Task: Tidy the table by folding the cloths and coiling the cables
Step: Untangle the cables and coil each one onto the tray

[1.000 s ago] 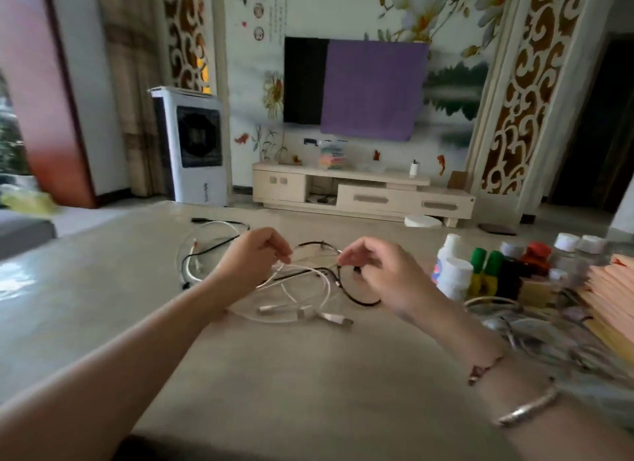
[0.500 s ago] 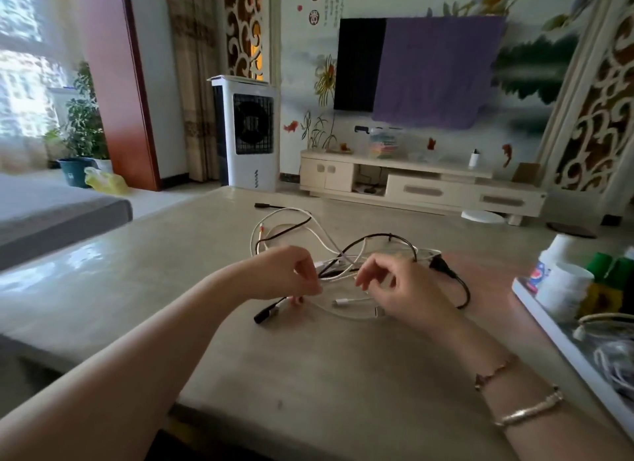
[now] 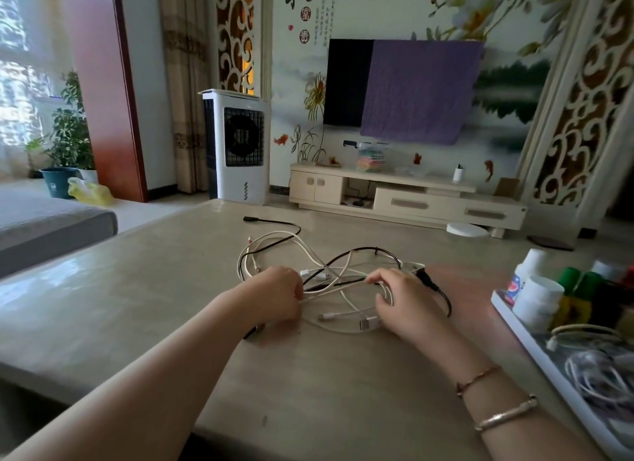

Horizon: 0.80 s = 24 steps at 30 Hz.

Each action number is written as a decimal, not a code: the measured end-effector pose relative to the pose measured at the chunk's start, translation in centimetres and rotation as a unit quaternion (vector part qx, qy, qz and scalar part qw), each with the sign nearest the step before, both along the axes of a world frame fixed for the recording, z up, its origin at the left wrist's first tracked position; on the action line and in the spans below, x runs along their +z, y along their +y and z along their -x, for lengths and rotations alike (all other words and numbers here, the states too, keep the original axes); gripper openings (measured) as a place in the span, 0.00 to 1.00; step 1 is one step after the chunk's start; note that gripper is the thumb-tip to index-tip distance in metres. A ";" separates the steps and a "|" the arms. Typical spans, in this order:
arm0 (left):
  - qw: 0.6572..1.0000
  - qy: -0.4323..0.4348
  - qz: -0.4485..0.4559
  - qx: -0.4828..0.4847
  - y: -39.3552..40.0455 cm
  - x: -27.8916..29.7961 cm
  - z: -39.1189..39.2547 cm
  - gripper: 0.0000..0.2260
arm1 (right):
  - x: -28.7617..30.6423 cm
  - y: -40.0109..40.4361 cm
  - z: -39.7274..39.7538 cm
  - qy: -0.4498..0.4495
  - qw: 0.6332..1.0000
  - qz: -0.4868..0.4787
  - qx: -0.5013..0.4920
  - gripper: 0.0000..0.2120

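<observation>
A tangle of white and black cables [image 3: 329, 275] lies in the middle of the beige table [image 3: 171, 306]. My left hand [image 3: 274, 296] sits at the tangle's left side, its fingers curled round a white braided cable. My right hand [image 3: 401, 299] is at the right side, fingers curled over white cable strands. A black cable end [image 3: 260, 219] trails off toward the table's far edge. A black plug pokes out from under my left wrist. No cloths are in view.
A white tray [image 3: 521, 327] at the right holds white bottles [image 3: 535, 301], green-capped bottles [image 3: 579, 289] and more coiled cables [image 3: 597, 371]. Beyond the table stand a white air cooler [image 3: 236, 145] and a TV cabinet [image 3: 404, 200]. A grey sofa [image 3: 44, 227] is at left.
Both hands have come down closer to the table and taken hold of the white cables in the tangle. The view has shifted left and closer, so the tray moved toward the right edge.
</observation>
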<state>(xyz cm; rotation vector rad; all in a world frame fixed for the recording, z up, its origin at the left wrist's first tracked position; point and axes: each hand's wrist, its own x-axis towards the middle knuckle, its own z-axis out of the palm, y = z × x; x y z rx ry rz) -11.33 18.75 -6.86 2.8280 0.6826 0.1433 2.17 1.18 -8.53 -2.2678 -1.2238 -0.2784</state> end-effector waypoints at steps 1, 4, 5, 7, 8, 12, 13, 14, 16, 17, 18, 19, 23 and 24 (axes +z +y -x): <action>1.000 0.004 0.009 0.002 0.0 0.1 -0.2 0.15 | 0.0 0.1 0.1 0.002 1.000 -0.004 0.018 0.14; 0.999 0.004 0.040 0.009 -0.2 0.6 -0.6 0.12 | -0.1 0.8 0.6 0.000 0.998 0.001 0.067 0.16; 0.999 0.005 0.046 0.005 -0.3 0.8 -0.7 0.11 | -0.1 1.1 0.7 -0.006 0.997 0.006 0.073 0.16; 0.998 0.017 0.063 -0.010 -0.6 1.0 -0.7 0.09 | -0.1 1.7 0.8 -0.016 0.997 0.018 0.072 0.17; 0.997 0.016 0.073 -0.024 -0.8 1.1 -0.7 0.07 | -0.1 1.9 0.7 -0.021 0.997 0.024 0.067 0.17; 0.979 -0.108 0.169 -0.043 -1.0 1.9 -0.7 0.08 | 0.0 2.0 0.4 -0.057 0.997 0.042 0.039 0.09; 0.966 -0.144 0.210 -0.031 -0.9 2.2 -0.8 0.08 | 0.2 1.8 0.3 -0.063 0.997 0.020 0.034 0.06; 0.950 -0.175 0.259 -0.017 -0.9 2.5 -0.9 0.07 | 0.4 1.5 0.1 -0.062 0.998 -0.012 0.031 0.04; 0.919 -0.221 0.327 0.002 -1.0 3.0 -1.2 0.06 | 0.9 0.7 -0.4 -0.049 0.995 -0.082 0.021 0.03; 0.912 -0.233 0.336 0.006 -1.1 3.3 -1.2 0.05 | 1.2 0.3 -0.7 -0.046 0.993 -0.105 0.014 0.02; 0.911 -0.235 0.340 0.007 -1.2 3.5 -1.2 0.05 | 1.4 0.0 -0.8 -0.047 0.991 -0.122 0.008 0.02; 0.912 -0.228 0.341 0.004 -1.4 3.7 -1.0 0.05 | 1.6 -0.3 -0.9 -0.050 0.989 -0.138 0.004 0.02; 0.938 -0.161 0.303 -0.054 -3.0 4.2 -0.4 0.05 | 3.0 -0.9 -0.4 -0.018 0.963 -0.261 0.061 0.02; 0.939 -0.155 0.297 -0.074 -3.4 4.4 -0.3 0.07 | 3.4 -0.8 -0.1 -0.004 0.954 -0.287 0.088 0.03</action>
